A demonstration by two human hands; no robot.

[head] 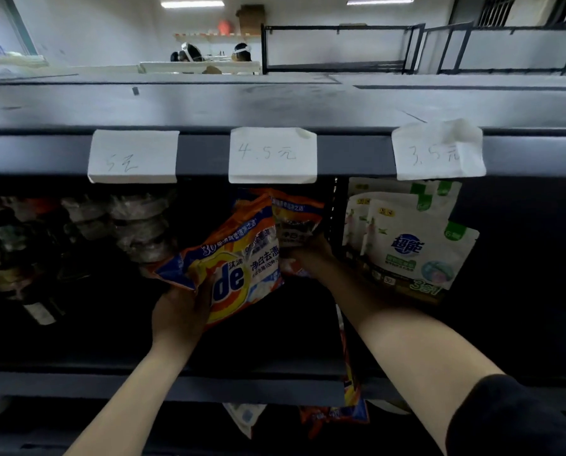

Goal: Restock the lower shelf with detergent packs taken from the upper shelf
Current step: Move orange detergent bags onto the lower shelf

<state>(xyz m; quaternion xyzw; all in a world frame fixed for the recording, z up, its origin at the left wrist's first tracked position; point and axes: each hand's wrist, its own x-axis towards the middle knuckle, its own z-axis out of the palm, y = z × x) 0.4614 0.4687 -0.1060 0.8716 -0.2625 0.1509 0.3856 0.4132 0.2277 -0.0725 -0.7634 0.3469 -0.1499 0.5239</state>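
Observation:
Both hands reach into the upper shelf (176,153) under the 4.5 price tag. My left hand (181,315) grips the lower left corner of an orange and blue detergent pack (239,261), tilted toward me. My right hand (311,251) holds a second orange pack (295,222) standing just behind and to the right. On the lower shelf (176,386) below, part of an orange pack (337,414) and a white one (245,416) show under the front rail.
White and green detergent pouches (416,251) stand to the right behind a thin divider. Dark bottles (22,258) and stacked clear containers (140,225) fill the left. Paper price tags (271,156) hang on the rail. Two people sit at the far back.

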